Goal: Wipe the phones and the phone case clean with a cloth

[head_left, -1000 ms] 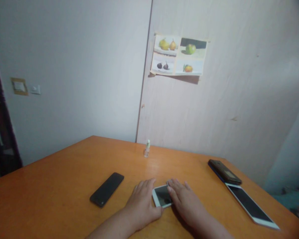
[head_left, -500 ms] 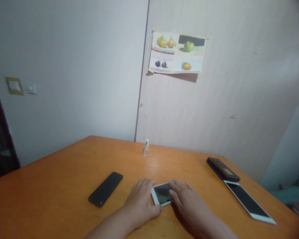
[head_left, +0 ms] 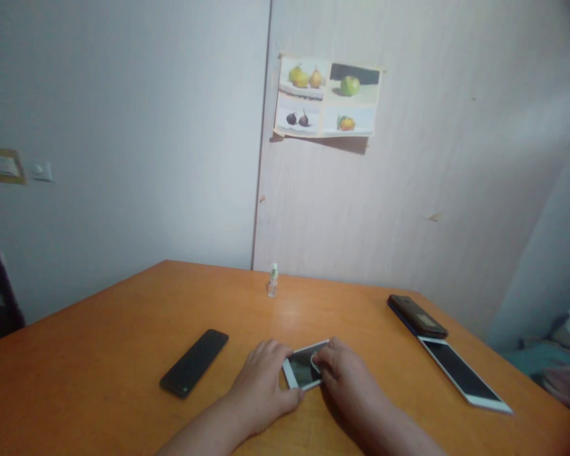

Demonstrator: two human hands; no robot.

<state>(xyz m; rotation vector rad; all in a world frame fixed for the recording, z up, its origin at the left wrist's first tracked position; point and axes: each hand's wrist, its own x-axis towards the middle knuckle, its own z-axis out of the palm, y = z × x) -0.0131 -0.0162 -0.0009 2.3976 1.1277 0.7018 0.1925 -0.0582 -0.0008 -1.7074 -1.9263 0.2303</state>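
Observation:
A white smartphone (head_left: 300, 367) lies on the table with its dark, reflective screen facing up. My left hand (head_left: 263, 383) grips its left end, the fingers along the far edge and the thumb at the near corner. Over the right end of the screen, my right hand (head_left: 344, 377) is closed, its fingers curled and pinched together. A thin pale curved edge (head_left: 314, 362) shows at those fingertips; what it belongs to is unclear. That hand covers the phone's right end. To the left, a black smartphone (head_left: 194, 363) lies apart from both hands.
The orange wooden table (head_left: 118, 354) has a small clear bottle (head_left: 272, 282) standing near its back edge. At the right lie a dark brown phone or case (head_left: 418, 316) and a larger white device with a dark screen (head_left: 465, 375). Fruit pictures (head_left: 327, 98) hang on the wall.
My right fingers have gone from lying flat at the phone's right end to curled and pinched. The left hand keeps its hold. The whole view has shifted slightly.

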